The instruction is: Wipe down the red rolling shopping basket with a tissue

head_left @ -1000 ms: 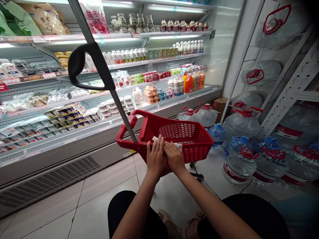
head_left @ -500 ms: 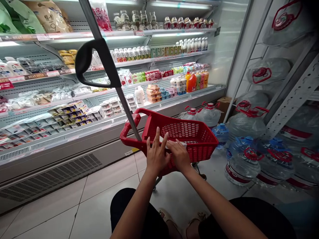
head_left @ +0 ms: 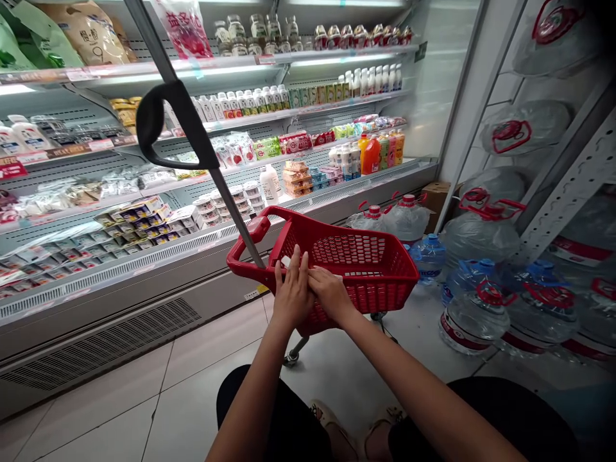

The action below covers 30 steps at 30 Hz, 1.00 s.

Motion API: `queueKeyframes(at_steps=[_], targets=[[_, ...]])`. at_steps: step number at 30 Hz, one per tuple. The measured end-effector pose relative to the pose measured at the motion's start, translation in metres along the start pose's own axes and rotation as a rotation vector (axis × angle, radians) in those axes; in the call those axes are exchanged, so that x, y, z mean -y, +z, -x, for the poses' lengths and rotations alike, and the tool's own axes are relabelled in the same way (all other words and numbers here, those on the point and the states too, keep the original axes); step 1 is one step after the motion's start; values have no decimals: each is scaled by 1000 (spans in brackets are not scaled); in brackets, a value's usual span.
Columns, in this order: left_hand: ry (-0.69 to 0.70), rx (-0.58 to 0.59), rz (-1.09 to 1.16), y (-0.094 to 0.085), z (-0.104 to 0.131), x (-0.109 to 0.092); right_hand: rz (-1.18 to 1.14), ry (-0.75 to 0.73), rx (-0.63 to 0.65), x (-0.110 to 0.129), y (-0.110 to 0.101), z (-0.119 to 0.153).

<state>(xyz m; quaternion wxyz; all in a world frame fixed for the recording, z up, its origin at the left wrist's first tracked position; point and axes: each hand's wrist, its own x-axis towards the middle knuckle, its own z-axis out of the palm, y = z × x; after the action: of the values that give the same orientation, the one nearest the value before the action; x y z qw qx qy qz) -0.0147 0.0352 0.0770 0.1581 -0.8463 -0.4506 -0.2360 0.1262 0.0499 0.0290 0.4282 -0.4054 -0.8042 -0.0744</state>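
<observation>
A red plastic shopping basket cart [head_left: 385,292] stands in front of me, with a handle loop at its left end. My left hand [head_left: 292,292] lies at its near rim, fingers stretched out and close together. Beside it, touching it, my right hand [head_left: 332,292] bends its fingers over the same rim. Under the hands shows a bit of white cloth or tissue [head_left: 285,261]; most of it is covered. From the handle end a grey metal pole [head_left: 235,208] rises at a slant and carries a black looped grip [head_left: 192,128].
An open chilled display [head_left: 231,256] with shelves of bottles, cups and packs runs along the left and back. Large water bottles [head_left: 474,321] stand on the floor at right, beside a white perforated rack post [head_left: 568,186]. My feet [head_left: 327,417] are on the tiles below.
Both hands have slid left along the basket rim. My left hand's spread fingers have come together, and the white piece now shows farther left. The cart has shifted slightly left in view.
</observation>
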Motion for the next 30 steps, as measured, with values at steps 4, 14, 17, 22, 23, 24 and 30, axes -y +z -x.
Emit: queueKeyframes(at_steps=[4,14,17,22,23,24,30], targets=[[-1,65,-121,12,7,-2,166,45,-45,-22,-18,48],[11,83,-85,20,6,-26,281,139,-67,-31,-30,69],[-6,59,-83,27,6,-32,204,119,-42,-14,-11,44],[24,73,-90,30,6,-26,222,109,-34,-28,-16,54],[31,76,-82,30,6,-25,244,116,-36,-37,-22,63],[33,76,-73,29,7,-24,268,127,-39,-46,-30,74],[-13,44,-7,36,5,-28,365,195,-82,-85,-69,121]])
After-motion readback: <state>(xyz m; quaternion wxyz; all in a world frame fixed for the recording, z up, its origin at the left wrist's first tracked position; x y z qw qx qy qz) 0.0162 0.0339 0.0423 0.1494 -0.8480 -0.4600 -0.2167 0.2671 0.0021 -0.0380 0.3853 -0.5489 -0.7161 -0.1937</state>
